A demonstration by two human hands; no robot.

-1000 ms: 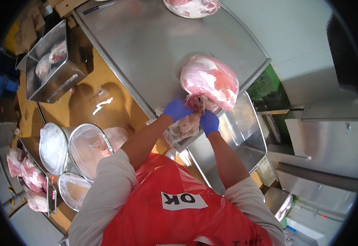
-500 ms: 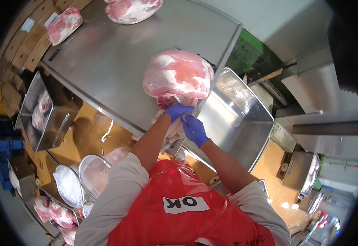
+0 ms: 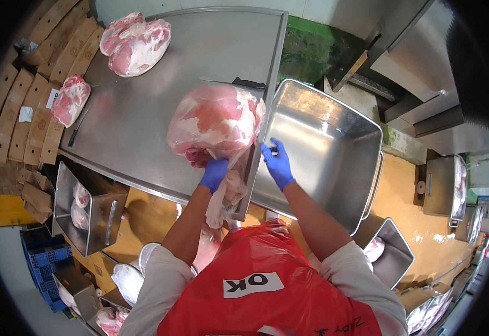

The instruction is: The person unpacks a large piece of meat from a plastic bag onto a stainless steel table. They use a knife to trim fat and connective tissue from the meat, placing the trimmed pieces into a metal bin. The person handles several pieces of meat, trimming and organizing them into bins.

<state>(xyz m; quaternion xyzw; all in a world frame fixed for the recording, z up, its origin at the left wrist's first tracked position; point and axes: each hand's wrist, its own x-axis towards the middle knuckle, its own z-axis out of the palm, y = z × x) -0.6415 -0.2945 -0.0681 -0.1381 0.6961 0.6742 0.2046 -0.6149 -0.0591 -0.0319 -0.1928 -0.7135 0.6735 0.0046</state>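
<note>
- A large, rounded piece of raw pink-and-white meat (image 3: 214, 120) lies on the grey stainless-steel table (image 3: 138, 112), near the table's right edge.
- Crumpled, translucent plastic film (image 3: 229, 193) gathers at the meat's lower end and trails down over the table's near corner.
- The left hand (image 3: 215, 173), in a blue glove, touches the meat's dark-red lower end beside the film; its fingers bend inward with the tips hidden, so I cannot tell whether they grasp anything.
- The right hand (image 3: 278, 163), also blue-gloved, hangs above a deep rectangular steel tub (image 3: 317, 134), just beside the table edge; its fingers are parted and released, holding nothing.
- A black-handled knife (image 3: 248, 83) lies just behind the meat, its handle toward the right edge.
- Two more pink-and-white meat pieces (image 3: 139, 47) rest together at the table's far left, and a smaller red-and-white piece (image 3: 70, 102) lies at the left edge, against brown cardboard boxes (image 3: 23, 115).
</note>
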